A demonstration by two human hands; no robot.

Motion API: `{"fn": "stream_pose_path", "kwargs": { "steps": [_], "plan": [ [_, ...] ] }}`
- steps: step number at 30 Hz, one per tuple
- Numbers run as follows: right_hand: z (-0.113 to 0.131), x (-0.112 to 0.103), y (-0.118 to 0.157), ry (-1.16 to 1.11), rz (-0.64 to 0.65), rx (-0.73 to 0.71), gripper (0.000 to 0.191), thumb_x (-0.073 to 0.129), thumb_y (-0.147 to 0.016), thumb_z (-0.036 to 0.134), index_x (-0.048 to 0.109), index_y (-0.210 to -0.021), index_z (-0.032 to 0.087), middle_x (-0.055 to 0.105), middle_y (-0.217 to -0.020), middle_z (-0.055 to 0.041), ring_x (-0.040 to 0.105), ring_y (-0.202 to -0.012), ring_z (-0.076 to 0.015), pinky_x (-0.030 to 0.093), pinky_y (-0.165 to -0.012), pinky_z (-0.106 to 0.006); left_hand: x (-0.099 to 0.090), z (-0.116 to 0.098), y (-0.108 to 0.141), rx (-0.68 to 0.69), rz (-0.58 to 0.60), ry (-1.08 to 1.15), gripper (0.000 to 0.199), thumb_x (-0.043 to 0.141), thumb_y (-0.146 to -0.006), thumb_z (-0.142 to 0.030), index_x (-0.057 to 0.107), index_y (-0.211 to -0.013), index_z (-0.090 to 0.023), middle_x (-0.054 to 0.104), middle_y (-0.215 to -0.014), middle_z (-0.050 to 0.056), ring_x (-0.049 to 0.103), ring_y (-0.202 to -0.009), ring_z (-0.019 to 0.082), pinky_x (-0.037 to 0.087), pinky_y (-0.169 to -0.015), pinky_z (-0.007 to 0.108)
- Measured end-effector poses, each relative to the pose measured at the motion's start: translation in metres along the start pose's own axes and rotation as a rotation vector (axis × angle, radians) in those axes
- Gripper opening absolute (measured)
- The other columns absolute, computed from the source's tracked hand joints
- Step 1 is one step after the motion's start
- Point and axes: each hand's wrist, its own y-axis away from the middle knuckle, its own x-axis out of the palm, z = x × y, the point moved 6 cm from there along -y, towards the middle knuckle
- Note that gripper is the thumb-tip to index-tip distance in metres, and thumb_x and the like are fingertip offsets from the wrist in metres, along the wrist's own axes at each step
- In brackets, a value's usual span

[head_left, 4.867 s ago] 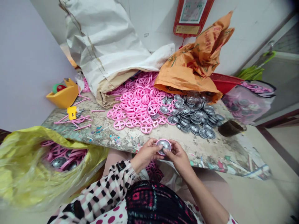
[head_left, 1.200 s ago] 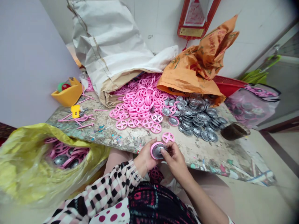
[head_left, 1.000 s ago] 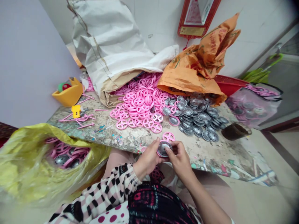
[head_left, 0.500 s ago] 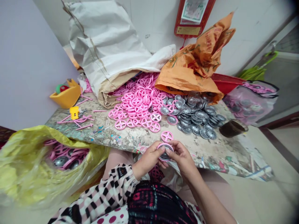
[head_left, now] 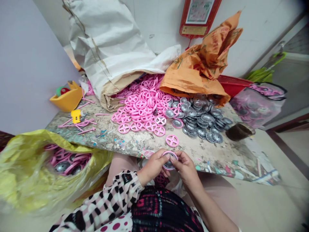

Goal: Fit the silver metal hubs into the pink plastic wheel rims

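Observation:
Between both hands, just past the table's front edge, is a toy wheel [head_left: 170,160] with a pink rim and a grey disc in its middle. My left hand [head_left: 154,165] grips its left side, thumb on the disc. On the other side my right hand [head_left: 186,167] holds it with the thumb pressed on the disc too. One loose pink spoked ring [head_left: 172,140] lies on the table just beyond the wheel. Farther back is a heap of pink rings [head_left: 145,109], and to its right a pile of grey discs [head_left: 202,119].
The pink rings spill from a white sack [head_left: 113,42], the grey discs from an orange sack [head_left: 202,71]. A yellow bag [head_left: 19,161] of wheels stands left. Pink rods [head_left: 87,130] and a yellow tape dispenser [head_left: 67,100] are at the table's left; a dark mug [head_left: 240,132] is right.
The hands and the wheel between them have shifted very slightly, with the grip much the same. The view has tilted a little; the things on the table look unmoved.

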Motion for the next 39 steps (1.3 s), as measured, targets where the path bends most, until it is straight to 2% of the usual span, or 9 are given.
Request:
{"fn": "stream_pose_path", "kwargs": {
  "steps": [6,12,15,17,21,25,29,35,39],
  "plan": [
    [0.003,-0.003,-0.002,0.026,0.077,0.053,0.048,0.077,-0.063,0.056,0.061,-0.087,0.018,0.06,-0.07,-0.0005,0.05,-0.059,-0.0124,0.038,-0.051,-0.023,0.002,-0.003,0.003,-0.03,0.064,0.032,0.052,0.069,-0.071,-0.046,0.043,-0.106,-0.017,0.06,-0.073,0.001,0.06,-0.05,0.015,0.049,-0.049,0.026],
    [0.007,-0.01,0.002,0.078,0.068,-0.044,0.048,0.076,-0.067,0.05,0.062,-0.102,0.02,0.065,-0.085,-0.0031,0.056,-0.073,-0.0166,0.045,-0.064,-0.027,-0.002,-0.005,0.0,0.027,0.022,0.183,0.051,0.073,-0.071,-0.044,0.047,-0.106,-0.017,0.057,-0.091,0.002,0.06,-0.067,0.012,0.051,-0.058,0.025],
    [0.013,-0.015,0.005,0.228,0.023,-0.156,0.04,0.073,-0.072,0.044,0.064,-0.102,0.02,0.063,-0.086,-0.003,0.055,-0.075,-0.0165,0.045,-0.071,-0.03,-0.008,-0.007,-0.003,0.086,-0.06,0.134,0.046,0.074,-0.069,-0.045,0.053,-0.096,-0.014,0.055,-0.086,0.002,0.057,-0.072,0.011,0.049,-0.059,0.021],
    [0.017,-0.016,0.006,0.276,-0.012,-0.211,0.044,0.072,-0.073,0.041,0.062,-0.11,0.021,0.061,-0.088,-0.0029,0.054,-0.074,-0.0156,0.046,-0.07,-0.029,-0.008,-0.007,-0.003,0.071,-0.073,0.182,0.046,0.075,-0.067,-0.044,0.053,-0.092,-0.013,0.056,-0.084,0.002,0.057,-0.069,0.011,0.048,-0.059,0.022],
    [0.011,-0.015,0.005,0.184,-0.012,-0.187,0.051,0.072,-0.073,0.041,0.056,-0.117,0.021,0.063,-0.097,-0.0048,0.056,-0.078,-0.017,0.048,-0.07,-0.03,-0.005,-0.005,0.0,-0.016,-0.041,0.338,0.045,0.075,-0.068,-0.041,0.049,-0.096,-0.016,0.06,-0.086,0.003,0.06,-0.069,0.013,0.051,-0.065,0.028],
    [0.009,-0.014,0.007,0.22,0.021,-0.193,0.038,0.067,-0.079,0.041,0.061,-0.11,0.022,0.064,-0.096,-0.0048,0.057,-0.085,-0.0188,0.047,-0.078,-0.033,-0.007,-0.013,0.001,0.098,-0.067,0.173,0.04,0.071,-0.072,-0.035,0.053,-0.102,-0.017,0.061,-0.092,0.004,0.059,-0.077,0.014,0.047,-0.068,0.025],
    [0.018,-0.014,0.01,0.3,0.046,-0.255,0.03,0.065,-0.081,0.04,0.065,-0.105,0.022,0.064,-0.101,-0.005,0.058,-0.093,-0.0204,0.045,-0.085,-0.035,-0.008,-0.025,0.001,0.251,-0.089,-0.049,0.026,0.067,-0.073,-0.029,0.058,-0.092,-0.013,0.06,-0.086,0.003,0.055,-0.081,0.012,0.043,-0.077,0.024],
    [0.025,-0.012,0.013,0.302,0.078,-0.259,0.027,0.063,-0.083,0.041,0.067,-0.103,0.023,0.065,-0.099,-0.0047,0.059,-0.092,-0.0199,0.045,-0.082,-0.033,-0.005,-0.029,0.004,0.228,-0.053,-0.202,0.024,0.06,-0.078,-0.034,0.057,-0.088,-0.013,0.059,-0.079,0.002,0.054,-0.073,0.013,0.043,-0.072,0.026],
    [0.022,-0.011,0.013,0.222,0.077,-0.187,0.028,0.067,-0.079,0.043,0.07,-0.097,0.022,0.066,-0.093,-0.0043,0.06,-0.087,-0.0195,0.046,-0.08,-0.032,-0.006,-0.029,0.006,0.215,-0.089,-0.306,0.018,0.059,-0.077,-0.032,0.055,-0.08,-0.015,0.055,-0.07,-0.001,0.049,-0.065,0.011,0.039,-0.063,0.023]
  ]
}}
